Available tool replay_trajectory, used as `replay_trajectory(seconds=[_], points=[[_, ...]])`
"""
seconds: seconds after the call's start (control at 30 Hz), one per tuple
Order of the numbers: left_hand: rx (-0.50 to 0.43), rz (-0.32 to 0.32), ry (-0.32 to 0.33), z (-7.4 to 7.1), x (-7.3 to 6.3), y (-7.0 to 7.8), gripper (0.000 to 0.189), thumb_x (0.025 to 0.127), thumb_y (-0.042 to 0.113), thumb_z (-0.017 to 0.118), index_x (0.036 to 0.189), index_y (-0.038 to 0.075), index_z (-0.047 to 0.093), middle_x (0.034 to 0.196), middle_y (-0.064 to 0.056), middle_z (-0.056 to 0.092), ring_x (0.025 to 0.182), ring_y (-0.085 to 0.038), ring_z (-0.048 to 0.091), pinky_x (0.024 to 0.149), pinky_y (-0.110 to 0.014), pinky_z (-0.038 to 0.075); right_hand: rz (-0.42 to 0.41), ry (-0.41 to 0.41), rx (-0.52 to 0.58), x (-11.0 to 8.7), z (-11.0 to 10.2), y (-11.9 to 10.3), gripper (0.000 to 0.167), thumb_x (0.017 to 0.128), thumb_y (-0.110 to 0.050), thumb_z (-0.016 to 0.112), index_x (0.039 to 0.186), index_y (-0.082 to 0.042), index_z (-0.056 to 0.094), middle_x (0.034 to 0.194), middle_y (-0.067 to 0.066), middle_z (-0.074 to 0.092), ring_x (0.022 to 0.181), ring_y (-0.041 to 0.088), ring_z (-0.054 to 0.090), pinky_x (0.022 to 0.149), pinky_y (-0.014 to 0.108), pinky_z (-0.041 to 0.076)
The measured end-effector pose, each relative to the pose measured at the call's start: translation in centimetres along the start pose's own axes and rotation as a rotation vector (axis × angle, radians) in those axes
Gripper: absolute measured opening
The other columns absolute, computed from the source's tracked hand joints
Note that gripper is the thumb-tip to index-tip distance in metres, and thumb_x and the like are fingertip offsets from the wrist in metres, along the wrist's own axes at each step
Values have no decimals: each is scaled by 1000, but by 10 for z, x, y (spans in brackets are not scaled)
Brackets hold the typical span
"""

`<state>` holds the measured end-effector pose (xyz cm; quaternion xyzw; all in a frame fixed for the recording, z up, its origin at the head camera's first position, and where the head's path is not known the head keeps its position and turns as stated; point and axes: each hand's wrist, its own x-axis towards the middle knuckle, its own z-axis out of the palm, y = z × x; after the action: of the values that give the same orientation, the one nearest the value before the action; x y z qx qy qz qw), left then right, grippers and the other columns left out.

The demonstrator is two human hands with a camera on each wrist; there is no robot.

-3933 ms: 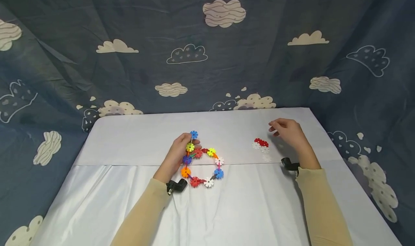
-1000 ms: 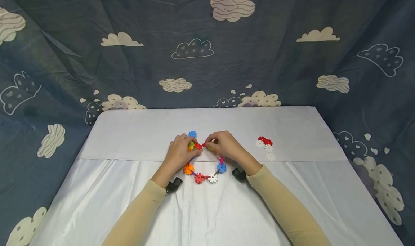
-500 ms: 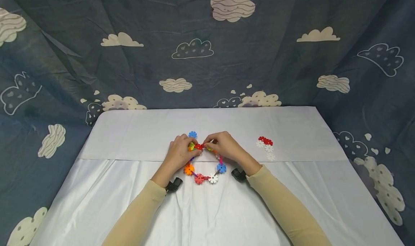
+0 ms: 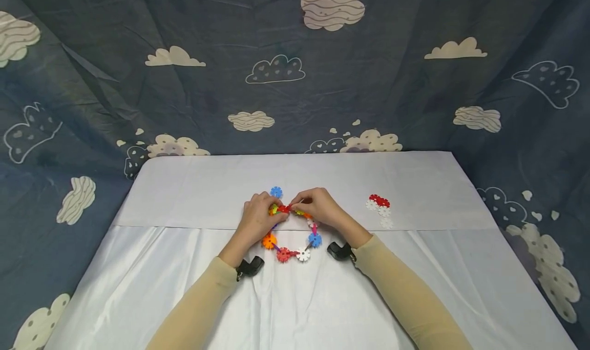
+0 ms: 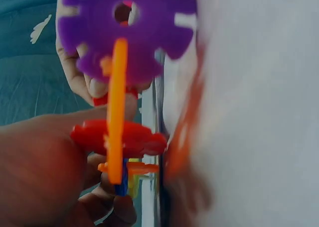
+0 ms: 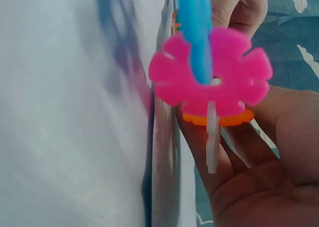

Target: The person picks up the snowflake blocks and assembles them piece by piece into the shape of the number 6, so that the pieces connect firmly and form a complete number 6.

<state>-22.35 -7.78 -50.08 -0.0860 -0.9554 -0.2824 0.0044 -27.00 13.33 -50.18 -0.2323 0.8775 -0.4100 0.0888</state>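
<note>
Interlocking plastic snowflake discs form a ring, its near side showing an orange disc [image 4: 269, 241], a coral-red disc [image 4: 283, 255], a white disc [image 4: 302, 255] and a blue disc [image 4: 315, 240]. On its far side my left hand [image 4: 255, 217] pinches a red disc [image 4: 283, 208]. Right beside it, my right hand [image 4: 320, 205] pinches the adjoining red piece of the ring between thumb and forefinger. The fingers partly hide this join. A purple disc [image 5: 144, 33] looms in the left wrist view, a pink disc [image 6: 234, 72] in the right one. Another blue disc [image 4: 276, 191] sticks out beyond the left fingers.
A small group of loose discs, red ones [image 4: 379, 201] and white ones [image 4: 384, 212], lies on the white-covered table [image 4: 184, 191] to the right. A dark cloud-patterned cloth [image 4: 193, 104] hangs behind and at the sides.
Since the oldest frame, my right hand has come left from beyond the loose discs to the ring, and my left hand has turned over it. Over the last second both hands stay nearly still.
</note>
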Motion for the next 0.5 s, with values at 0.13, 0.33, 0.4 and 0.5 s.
replay_trajectory(seconds=[0.13,0.33,0.4,0.5], points=[[-8,2,23,2,-1,1,35,93,38,84,113,11,78,98,-3,62,100,-24,53,84,-38,38,11,6,25,0,1,2,10,99,-25,77,99,-18,85,102,1,81,92,13,67,85,30,56],[6,0,40,3,-2,2,34,90,38,86,111,12,79,98,-2,63,99,-24,55,84,-37,39,40,-24,44,1,2,4,10,99,-25,77,98,-18,85,101,0,81,91,13,67,85,31,55],[16,-8,42,4,-1,3,34,89,39,87,110,13,80,97,-2,63,98,-24,55,84,-38,39,52,-44,48,1,1,5,10,99,-25,78,99,-19,85,102,0,81,93,13,68,87,32,56],[20,-19,44,4,-2,4,35,88,40,88,110,14,80,96,-2,64,96,-23,54,82,-38,38,62,-67,63,1,0,5,11,99,-26,77,103,-19,85,105,0,82,95,13,69,90,33,57]])
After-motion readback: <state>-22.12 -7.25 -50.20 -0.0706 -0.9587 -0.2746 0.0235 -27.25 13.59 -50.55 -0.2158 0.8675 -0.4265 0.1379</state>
